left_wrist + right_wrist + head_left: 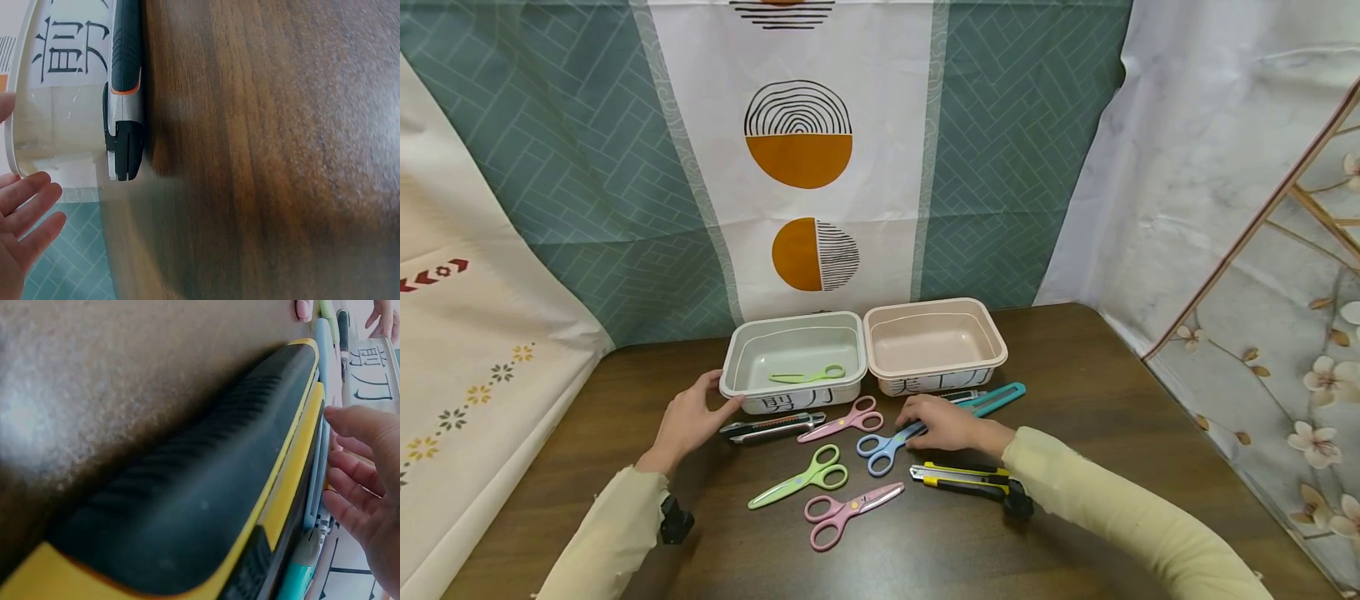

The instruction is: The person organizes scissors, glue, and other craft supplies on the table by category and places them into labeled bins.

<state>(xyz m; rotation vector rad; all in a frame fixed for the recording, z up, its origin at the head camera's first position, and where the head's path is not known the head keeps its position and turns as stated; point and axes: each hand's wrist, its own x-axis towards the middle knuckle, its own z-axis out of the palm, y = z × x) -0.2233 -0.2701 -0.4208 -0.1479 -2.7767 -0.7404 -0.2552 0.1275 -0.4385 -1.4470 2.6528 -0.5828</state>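
Observation:
My left hand [694,421] rests at the left front corner of the pale green bin [790,323], thumb at the front rim and fingers along the side. In the left wrist view its fingers [31,209] are loosely extended against the bin wall. The right hand [946,422] pinches the blades of blue scissors [880,450], thumb on one side and fingers on the other; the blade tip is hidden. Next to it lie a teal cutter [996,400] and a yellow-and-black utility knife [187,481]. Green scissors [808,375] lie inside the green bin.
A beige bin [934,308] stands right of the green one. In front are a black-and-grey utility knife [772,427], pink scissors [842,421], green scissors [805,477] and more pink scissors [850,510]. Another knife [964,396] partly shows by the beige bin. Curtains hang behind.

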